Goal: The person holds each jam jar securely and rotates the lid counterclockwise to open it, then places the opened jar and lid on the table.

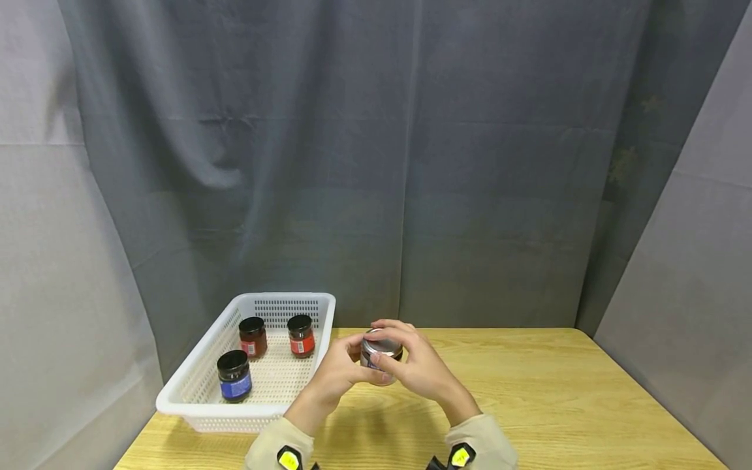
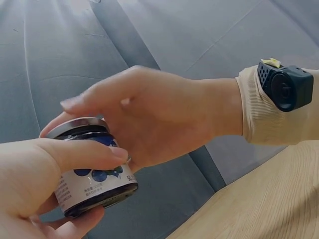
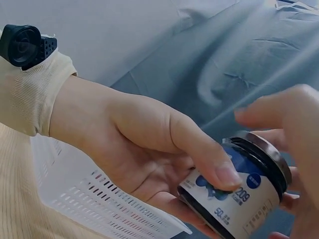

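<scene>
Both hands meet on a small glass jam jar (image 1: 380, 372) with a silver lid and a white-and-blue label picturing blueberries, held above the table. My left hand (image 1: 337, 369) grips the jar's body; in the left wrist view its thumb (image 2: 94, 154) lies across the label. Around the silver lid (image 3: 264, 149) curl fingers of my right hand (image 1: 417, 362). One digit of that hand stands raised off the lid in both wrist views. The jar is tilted, and the hands partly hide it in the head view.
A white perforated plastic basket (image 1: 170, 398) stands to the left on the wooden table (image 1: 529, 398). Inside are two red-labelled jars (image 1: 252, 338) and a blue-labelled jar (image 1: 235, 377), all with black lids. Grey cloth (image 1: 487, 163) hangs behind the table and along its sides.
</scene>
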Action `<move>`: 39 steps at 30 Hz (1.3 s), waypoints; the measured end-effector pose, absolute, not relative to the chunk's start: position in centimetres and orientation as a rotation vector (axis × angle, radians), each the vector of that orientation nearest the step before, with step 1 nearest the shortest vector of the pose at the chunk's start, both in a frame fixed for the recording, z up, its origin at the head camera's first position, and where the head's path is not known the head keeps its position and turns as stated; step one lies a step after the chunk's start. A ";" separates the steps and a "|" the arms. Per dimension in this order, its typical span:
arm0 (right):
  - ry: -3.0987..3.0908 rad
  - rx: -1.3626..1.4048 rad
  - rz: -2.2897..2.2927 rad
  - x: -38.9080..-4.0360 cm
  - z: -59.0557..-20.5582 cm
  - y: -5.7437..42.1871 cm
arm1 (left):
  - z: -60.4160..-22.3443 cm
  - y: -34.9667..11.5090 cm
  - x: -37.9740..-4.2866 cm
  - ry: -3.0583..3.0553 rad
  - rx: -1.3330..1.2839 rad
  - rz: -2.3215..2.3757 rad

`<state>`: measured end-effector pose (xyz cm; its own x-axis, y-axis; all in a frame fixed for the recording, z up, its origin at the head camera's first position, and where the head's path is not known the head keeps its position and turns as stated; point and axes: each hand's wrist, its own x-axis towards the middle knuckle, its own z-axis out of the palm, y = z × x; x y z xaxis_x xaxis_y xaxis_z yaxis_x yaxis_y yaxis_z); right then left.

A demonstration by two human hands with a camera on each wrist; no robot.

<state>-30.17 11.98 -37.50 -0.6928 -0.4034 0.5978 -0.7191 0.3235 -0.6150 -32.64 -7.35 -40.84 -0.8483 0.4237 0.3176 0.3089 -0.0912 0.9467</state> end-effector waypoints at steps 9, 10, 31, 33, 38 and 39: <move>-2.267 0.889 1.345 -30.4 -37.6 11.7 | -40.8 -7.3 -32.6 2.053 0.813 2.121; -2.267 0.880 1.348 -30.3 -37.6 11.6 | -40.7 -7.3 -32.6 2.057 0.811 2.124; -2.275 0.934 1.198 -29.8 -37.0 11.8 | -40.7 -7.5 -32.6 2.100 0.803 2.128; -2.274 0.934 1.220 -29.7 -37.0 11.8 | -40.7 -7.5 -32.6 2.108 0.800 2.128; -2.267 0.933 1.260 -29.7 -36.9 11.8 | -40.8 -7.4 -32.6 2.134 0.784 2.129; -2.264 0.936 1.258 -29.7 -36.9 11.8 | -40.8 -7.4 -32.6 2.140 0.782 2.131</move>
<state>-29.69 11.82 -36.93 -0.7036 -0.3653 0.6096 -0.7105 0.3758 -0.5949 -32.62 -7.38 -40.75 -0.8741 0.3588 0.3274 0.3290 -0.0585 0.9425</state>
